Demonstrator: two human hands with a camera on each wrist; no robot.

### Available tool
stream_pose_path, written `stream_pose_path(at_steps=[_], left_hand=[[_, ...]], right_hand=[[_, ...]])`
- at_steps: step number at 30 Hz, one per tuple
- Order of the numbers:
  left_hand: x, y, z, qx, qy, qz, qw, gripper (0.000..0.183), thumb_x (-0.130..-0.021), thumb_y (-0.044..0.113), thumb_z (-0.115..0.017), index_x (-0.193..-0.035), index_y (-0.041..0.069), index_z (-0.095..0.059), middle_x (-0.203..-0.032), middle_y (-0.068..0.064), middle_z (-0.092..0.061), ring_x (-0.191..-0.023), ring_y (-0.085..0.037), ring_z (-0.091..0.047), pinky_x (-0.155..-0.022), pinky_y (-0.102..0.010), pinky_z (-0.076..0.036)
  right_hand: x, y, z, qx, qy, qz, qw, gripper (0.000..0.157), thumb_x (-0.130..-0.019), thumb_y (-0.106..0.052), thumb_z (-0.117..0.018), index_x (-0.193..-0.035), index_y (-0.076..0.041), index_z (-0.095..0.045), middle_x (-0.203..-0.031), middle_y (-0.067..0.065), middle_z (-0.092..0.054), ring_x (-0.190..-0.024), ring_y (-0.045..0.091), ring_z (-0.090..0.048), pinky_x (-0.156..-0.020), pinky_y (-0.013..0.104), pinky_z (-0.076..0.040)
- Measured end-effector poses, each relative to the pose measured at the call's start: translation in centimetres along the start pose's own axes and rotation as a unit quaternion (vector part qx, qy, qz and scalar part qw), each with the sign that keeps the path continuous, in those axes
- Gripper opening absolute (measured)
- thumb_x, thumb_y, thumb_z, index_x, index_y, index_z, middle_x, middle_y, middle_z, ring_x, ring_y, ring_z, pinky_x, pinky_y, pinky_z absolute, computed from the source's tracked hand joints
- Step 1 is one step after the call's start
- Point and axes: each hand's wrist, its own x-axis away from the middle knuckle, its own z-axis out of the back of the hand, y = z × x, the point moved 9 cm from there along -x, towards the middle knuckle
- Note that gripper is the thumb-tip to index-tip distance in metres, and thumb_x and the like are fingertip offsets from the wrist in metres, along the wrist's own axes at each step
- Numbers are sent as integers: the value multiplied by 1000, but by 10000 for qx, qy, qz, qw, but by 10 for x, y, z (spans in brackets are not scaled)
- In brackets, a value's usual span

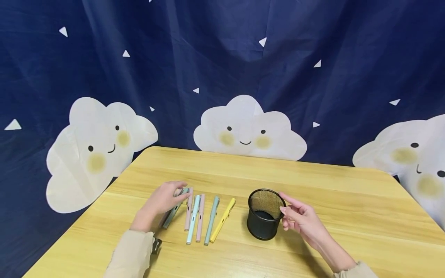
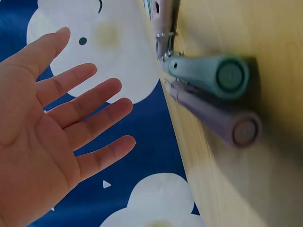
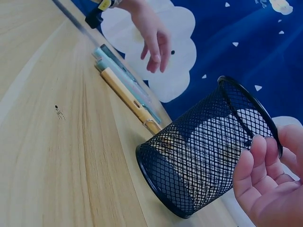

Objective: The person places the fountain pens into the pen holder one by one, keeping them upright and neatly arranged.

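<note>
A black mesh pen holder [image 1: 262,228] stands upright on the table, its top facing up. At its right side my right hand [image 1: 306,223] grips the rim between thumb and fingers; the right wrist view shows the curled fingertips against the mesh. My left hand [image 1: 165,199] hovers over the left end of a row of pens, fingers spread and palm bare in the left wrist view. Beneath it lie a green pen [image 2: 201,71] and a purple pen [image 2: 213,113]. Rightward follow pink pens, a light blue pen [image 1: 193,220], a teal pen [image 1: 211,221] and a yellow pen [image 1: 222,221].
The light wooden table [image 1: 313,185] has rounded far corners. Behind it hangs a dark blue curtain [image 1: 215,46] with white clouds and small triangles. A black device [image 1: 156,246] sits at my left wrist. A small dark mark [image 3: 58,111] shows on the tabletop.
</note>
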Motion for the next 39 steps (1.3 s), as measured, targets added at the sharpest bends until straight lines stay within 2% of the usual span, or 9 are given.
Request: stream_pose_path(at_steps=[4, 10, 15, 20, 22, 24, 27, 32, 39], left_hand=[[2, -10, 2, 15, -181, 167, 9997, 37, -87, 24, -59, -115, 0, -57, -106, -16, -60, -98, -32, -55, -82, -46, -44], [4, -21, 4, 137, -478, 329, 9982, 34, -87, 17, -58, -116, -1, -56, -104, -18, -60, -96, -32, -55, -80, -45, -44], [5, -31, 0, 265, -773, 373, 9960, 33, -84, 11, -61, -114, -3, -57, -88, -10, -61, -80, -22, -57, -70, -37, -47], [4, -38, -3, 528, -1056, 347, 9924, 36, -82, 10, -63, -114, -5, -56, -74, -2, -57, -67, -14, -52, -60, -29, -45], [3, -40, -3, 647, -1151, 317, 9907, 38, -81, 10, -64, -115, -5, -54, -72, -1, -55, -66, -14, -51, -59, -28, -44], [3, -42, -5, 727, -1254, 304, 9890, 42, -80, 10, -65, -117, -5, -53, -72, -1, -54, -66, -13, -50, -59, -28, -44], [2, -45, -7, 1046, -1449, 408, 9830, 47, -79, 10, -66, -121, -5, -49, -68, -4, -52, -60, -17, -53, -59, -29, -44], [2, -51, -14, 1665, -1801, 770, 9664, 54, -80, 7, -66, -127, -2, -42, -65, -8, -50, -51, -22, -53, -57, -32, -44], [4, -57, -26, 1705, -2298, 1277, 9496, 68, -79, 8, -68, -137, 7, -33, -65, -9, -51, -47, -14, -45, -48, -27, -41]], right_hand=[[0, 1, -1, -29, -24, -28, 10000, 40, -88, -3, -52, -116, -33, -54, -75, 2, -50, -60, 10, -53, -57, 22, -48], [0, 1, -1, -39, -38, -9, 10000, 39, -89, -3, -51, -116, -31, -54, -74, 1, -49, -60, 10, -53, -57, 23, -49], [0, 2, 0, -39, -42, -25, 10000, 40, -89, -4, -52, -123, -26, -51, -74, 1, -50, -61, 10, -53, -57, 23, -49], [0, 5, 2, 3, 49, -115, 9999, 40, -88, -5, -53, -118, -31, -54, -74, 1, -50, -60, 10, -53, -57, 22, -48], [0, 6, 3, 25, 71, -148, 9999, 44, -88, -5, -53, -124, -30, -50, -74, 1, -51, -60, 10, -53, -57, 22, -48], [1, 6, 3, 25, 64, -158, 9999, 48, -88, -5, -53, -132, -21, -44, -74, 0, -51, -60, 10, -54, -57, 22, -48], [1, 7, 3, -6, 35, -159, 9999, 47, -88, -4, -53, -132, -20, -44, -74, 0, -51, -60, 10, -54, -57, 22, -48], [1, 8, 2, -40, -29, -153, 9999, 42, -89, -4, -52, -115, -36, -56, -74, 1, -51, -59, 10, -54, -56, 21, -48], [1, 7, 1, -62, -118, -144, 9998, 41, -89, -4, -52, -113, -37, -56, -74, 0, -52, -59, 9, -54, -56, 21, -48]])
